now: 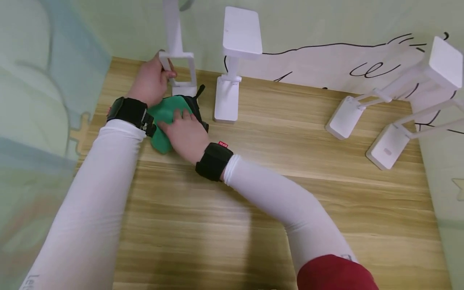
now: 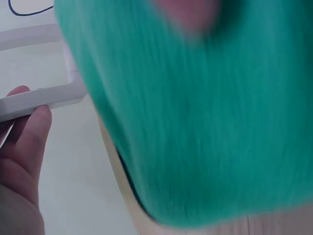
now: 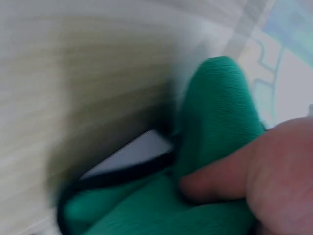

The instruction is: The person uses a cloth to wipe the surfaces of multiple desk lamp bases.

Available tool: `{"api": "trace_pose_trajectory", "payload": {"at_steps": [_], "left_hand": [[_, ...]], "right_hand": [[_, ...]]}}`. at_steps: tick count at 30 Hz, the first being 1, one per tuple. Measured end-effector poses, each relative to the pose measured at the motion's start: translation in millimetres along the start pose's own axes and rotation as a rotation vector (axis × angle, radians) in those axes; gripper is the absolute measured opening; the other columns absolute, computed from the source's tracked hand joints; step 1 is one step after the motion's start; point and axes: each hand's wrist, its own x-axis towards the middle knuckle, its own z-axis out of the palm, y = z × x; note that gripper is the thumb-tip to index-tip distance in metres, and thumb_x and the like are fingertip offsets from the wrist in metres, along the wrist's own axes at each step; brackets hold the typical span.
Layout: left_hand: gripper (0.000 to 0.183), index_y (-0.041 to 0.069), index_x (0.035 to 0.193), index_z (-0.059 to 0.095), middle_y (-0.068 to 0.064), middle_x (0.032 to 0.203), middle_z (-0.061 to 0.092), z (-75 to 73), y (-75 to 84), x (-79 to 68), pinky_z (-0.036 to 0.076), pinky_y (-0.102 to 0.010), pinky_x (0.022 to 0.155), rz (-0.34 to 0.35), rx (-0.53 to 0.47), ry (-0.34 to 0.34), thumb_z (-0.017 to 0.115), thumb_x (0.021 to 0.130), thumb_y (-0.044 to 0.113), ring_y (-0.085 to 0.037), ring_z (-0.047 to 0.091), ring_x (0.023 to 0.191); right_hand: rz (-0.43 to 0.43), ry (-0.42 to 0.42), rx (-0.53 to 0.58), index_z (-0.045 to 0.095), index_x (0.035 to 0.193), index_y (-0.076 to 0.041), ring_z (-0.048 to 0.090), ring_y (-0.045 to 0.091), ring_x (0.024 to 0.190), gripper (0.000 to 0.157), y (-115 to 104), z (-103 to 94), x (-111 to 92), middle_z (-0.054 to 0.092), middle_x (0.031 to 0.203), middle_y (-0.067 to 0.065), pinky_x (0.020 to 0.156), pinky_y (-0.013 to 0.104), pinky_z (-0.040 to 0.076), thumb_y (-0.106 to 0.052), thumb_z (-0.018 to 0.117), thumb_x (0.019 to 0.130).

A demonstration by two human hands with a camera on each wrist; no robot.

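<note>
At the back left of the wooden table stands a white folding phone stand [image 1: 175, 32]. My left hand [image 1: 150, 82] grips the left bar of its open frame, thumb on one side and fingers on the other. Over the stand's base lies a green cloth [image 1: 162, 139] with black edging and a small black loop. My right hand [image 1: 189, 136] holds this cloth against the base, and the thumb [image 3: 220, 178] presses into a fold of it. Green fabric fills most of the left wrist view. The cloth covers most of the base.
A second white stand [image 1: 226, 98] is just right of the cloth. Two more white stands, one nearer the middle [image 1: 346, 117] and one at the far right [image 1: 388, 147], stand by the right wall. Printed curtains or walls border the wooden table [image 1: 275, 233] at the back and sides.
</note>
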Motion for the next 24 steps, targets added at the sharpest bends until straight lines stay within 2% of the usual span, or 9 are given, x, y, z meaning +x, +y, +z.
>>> {"api": "trace_pose_trajectory", "payload": {"at_steps": [4,7,13,19,24], "left_hand": [[0.019,-0.005,0.117,0.049,-0.018,0.107,0.063,1.8,1.2,-0.1,0.046,-0.044,0.089,-0.016,-0.011,-0.013,0.047,0.105,0.010,-0.030,0.058,0.100],[0.019,-0.005,0.118,0.049,-0.018,0.108,0.063,3.5,2.0,-1.0,0.046,-0.045,0.089,-0.026,-0.016,-0.028,0.046,0.105,0.009,-0.031,0.058,0.101],[0.018,-0.005,0.118,0.048,-0.018,0.107,0.063,3.9,0.3,-0.5,0.046,-0.044,0.089,-0.011,-0.022,-0.012,0.045,0.105,0.007,-0.030,0.058,0.101],[0.019,-0.004,0.117,0.050,-0.018,0.105,0.063,5.2,-3.1,-0.2,0.046,-0.043,0.086,-0.010,-0.010,-0.013,0.046,0.105,0.011,-0.030,0.058,0.096],[0.019,-0.004,0.117,0.049,-0.018,0.106,0.064,5.4,-5.0,2.2,0.046,-0.043,0.086,-0.010,-0.023,-0.005,0.046,0.105,0.009,-0.030,0.058,0.097]], "right_hand": [[0.063,0.016,0.020,0.036,0.153,-0.034,0.037,0.037,0.134,0.047,17,8.6,15,0.041,0.148,0.024,0.109,0.043,0.038,-0.015,0.035,0.110],[0.114,0.021,-0.008,0.030,0.156,-0.030,0.039,0.036,0.133,0.049,22,12.5,15,0.041,0.145,0.029,0.107,0.042,0.040,-0.015,0.035,0.110],[0.131,0.071,-0.167,0.042,0.151,-0.024,0.054,0.036,0.117,0.043,1,6.9,-6,0.057,0.127,0.028,0.094,0.041,0.051,-0.015,0.034,0.110],[0.098,0.094,-0.204,0.049,0.146,-0.026,0.056,0.037,0.115,0.040,-20,6.5,-18,0.059,0.127,0.027,0.093,0.042,0.051,-0.017,0.036,0.109],[-0.018,0.024,-0.115,0.041,0.151,-0.026,0.047,0.040,0.125,0.043,-8,5.8,-4,0.050,0.138,0.028,0.103,0.042,0.044,-0.016,0.036,0.110]]}}
